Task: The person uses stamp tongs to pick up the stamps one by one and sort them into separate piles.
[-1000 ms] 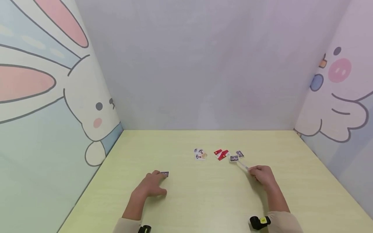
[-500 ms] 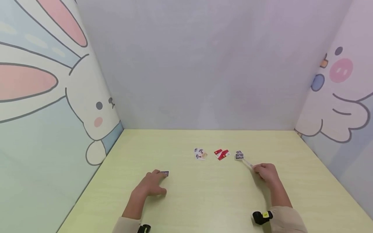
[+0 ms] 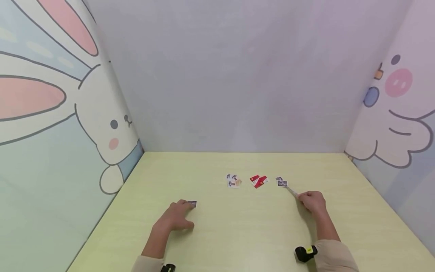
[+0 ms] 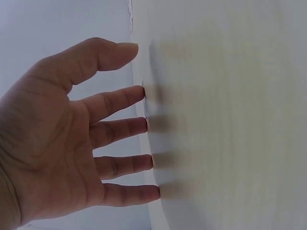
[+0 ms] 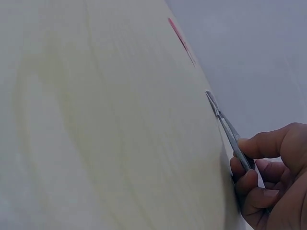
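Note:
My right hand [image 3: 312, 201] pinches a pair of metal tweezers [image 5: 231, 139] between thumb and fingers. The tweezers' tip meets a small dark-pictured card [image 3: 282, 183] with a white border, which overlaps a similar card [image 3: 279, 178] behind it. On the left side of the table, my left hand [image 3: 176, 217] rests its fingertips on the tabletop, fingers spread and thumb held apart. Its fingers partly cover another dark-pictured card [image 3: 192, 203]. In the left wrist view the palm of the left hand [image 4: 57, 143] shows nothing held.
Two red-and-white cards [image 3: 259, 181] lie at the back middle of the pale yellow table [image 3: 231, 226]. Left of them is a group of white cards [image 3: 233, 181] with small figures. A grey wall [image 3: 217, 75] rises behind, with cartoon-printed side walls.
The right hand has moved right with the tweezers, and the dark-pictured card at their tip has shifted right, to overlap the card behind. The left hand has stayed put.

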